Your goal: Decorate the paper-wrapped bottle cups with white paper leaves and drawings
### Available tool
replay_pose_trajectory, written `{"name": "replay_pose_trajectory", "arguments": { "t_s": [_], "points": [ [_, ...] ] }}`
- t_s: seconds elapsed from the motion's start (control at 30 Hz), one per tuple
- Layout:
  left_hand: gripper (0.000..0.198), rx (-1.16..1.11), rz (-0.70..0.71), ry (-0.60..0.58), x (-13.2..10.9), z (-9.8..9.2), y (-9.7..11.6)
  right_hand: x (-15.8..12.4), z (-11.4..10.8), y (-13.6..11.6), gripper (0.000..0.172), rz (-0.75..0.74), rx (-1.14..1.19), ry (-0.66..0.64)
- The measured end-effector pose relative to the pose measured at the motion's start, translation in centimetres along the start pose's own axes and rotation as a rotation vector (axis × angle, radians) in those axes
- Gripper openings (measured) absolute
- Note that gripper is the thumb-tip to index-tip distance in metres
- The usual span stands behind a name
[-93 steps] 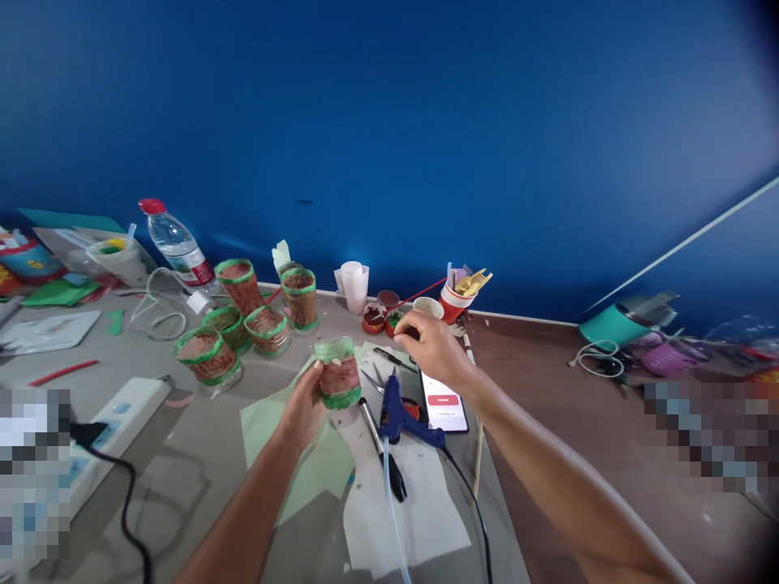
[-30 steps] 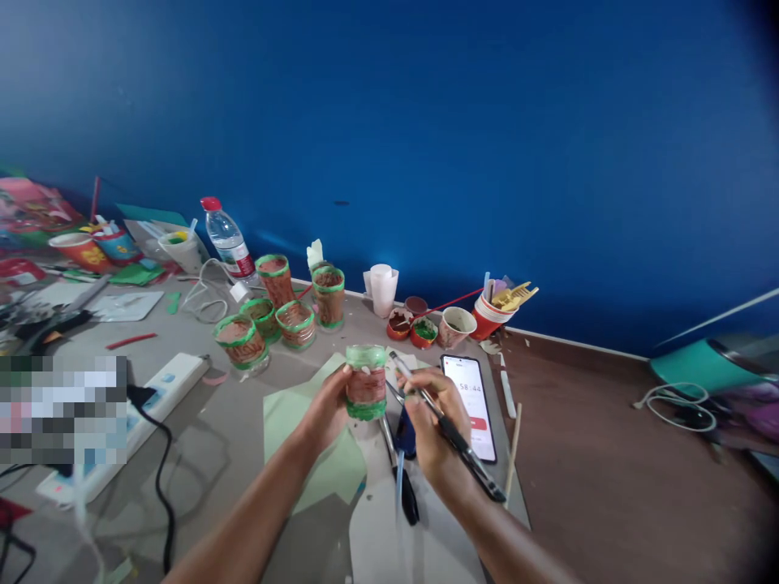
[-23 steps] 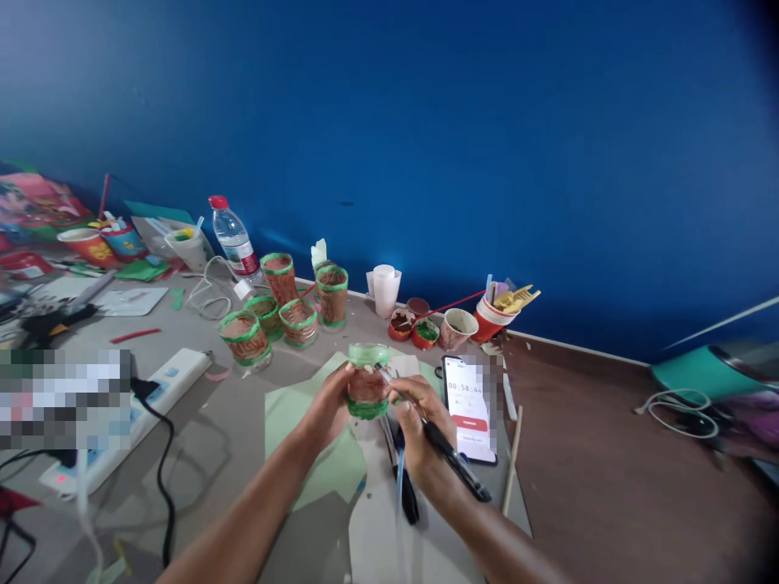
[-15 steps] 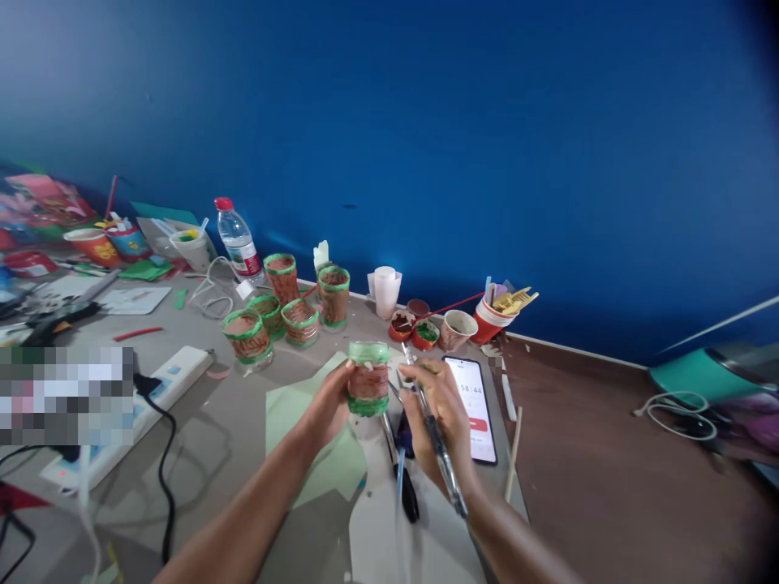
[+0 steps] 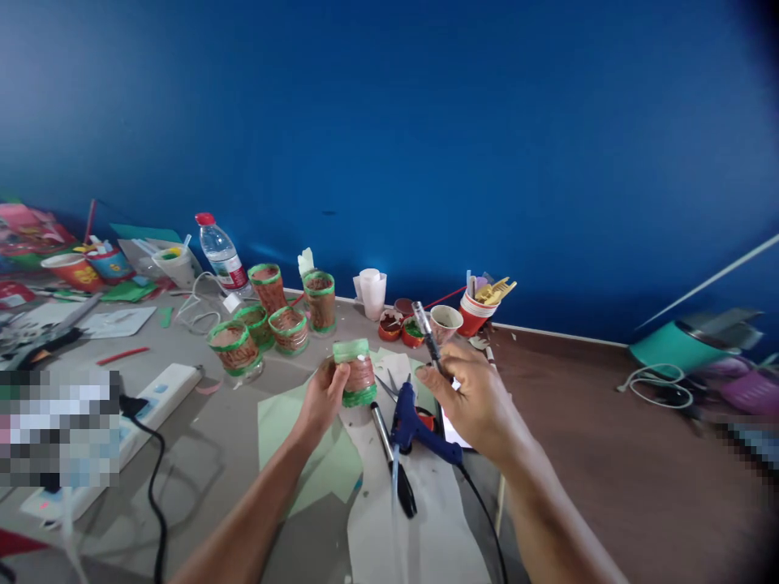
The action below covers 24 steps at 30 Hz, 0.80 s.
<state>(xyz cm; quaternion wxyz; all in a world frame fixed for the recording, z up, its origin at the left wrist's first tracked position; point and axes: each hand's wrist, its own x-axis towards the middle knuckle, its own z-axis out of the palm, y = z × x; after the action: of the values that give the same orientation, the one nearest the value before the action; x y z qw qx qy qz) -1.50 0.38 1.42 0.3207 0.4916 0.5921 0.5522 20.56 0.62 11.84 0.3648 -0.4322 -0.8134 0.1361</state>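
Note:
My left hand [image 5: 321,397] is closed around a small painted cup [image 5: 358,375] with green bands at top and bottom and a reddish-brown middle; a small white spot shows near its upper edge. To the right, my right hand [image 5: 475,393] grips a slim pen-like tool [image 5: 428,334] with a silver end and a dark barrel, pointing up and left, apart from the cup. Below and between the hands lie a blue glue gun [image 5: 409,420], a black-and-silver marker [image 5: 394,462] and scissors [image 5: 389,384] whose blades are partly covered.
Several similar painted cups [image 5: 289,330] stand behind on the left, by a water bottle [image 5: 222,255]. Small paint pots [image 5: 390,326], a paper cup [image 5: 446,323] and a red cup of wooden utensils [image 5: 478,312] line the wall. A power strip [image 5: 174,385] lies left; a phone [image 5: 455,430] is partly hidden.
My right hand has moved right and turned, swinging the tool's silver end upward, away from the cup. The cup is slightly lower left and tilted; the glue gun is now uncovered.

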Motion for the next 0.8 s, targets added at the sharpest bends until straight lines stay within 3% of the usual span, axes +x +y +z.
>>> {"name": "replay_pose_trajectory", "arguments": {
  "t_s": [0.13, 0.23, 0.37, 0.5, 0.57, 0.7, 0.8],
  "points": [
    [0.051, 0.13, 0.015, -0.029, 0.2, -0.2, -1.0, -0.1, 0.2, -0.8, 0.048, 0.007, -0.042, -0.06],
    [0.046, 0.39, 0.061, -0.032, 0.1, -0.3, -1.8, -0.2, 0.0, -0.9, 0.048, 0.017, -0.053, -0.075],
    [0.045, 0.558, 0.172, 0.089, 0.0, -0.4, -2.3, -0.3, -0.2, -1.0, 0.046, 0.025, -0.074, -0.073],
    [0.037, 0.267, 0.345, 0.238, -0.4, -0.5, -1.0, -0.1, 0.5, -1.4, 0.043, 0.046, -0.123, -0.146],
    [0.033, -0.01, 0.326, 0.124, -1.0, -0.5, 0.2, 0.0, 1.3, -1.7, 0.039, 0.036, -0.178, -0.224],
    [0.047, -0.577, 0.072, -0.267, -2.4, -0.2, 2.5, 0.0, 3.1, -2.6, 0.034, -0.012, -0.28, -0.495],
    [0.03, -0.696, -0.046, -0.297, -2.6, -0.2, 3.3, -0.2, 4.1, -3.3, 0.032, -0.063, -0.315, -0.626]
  ]
}}
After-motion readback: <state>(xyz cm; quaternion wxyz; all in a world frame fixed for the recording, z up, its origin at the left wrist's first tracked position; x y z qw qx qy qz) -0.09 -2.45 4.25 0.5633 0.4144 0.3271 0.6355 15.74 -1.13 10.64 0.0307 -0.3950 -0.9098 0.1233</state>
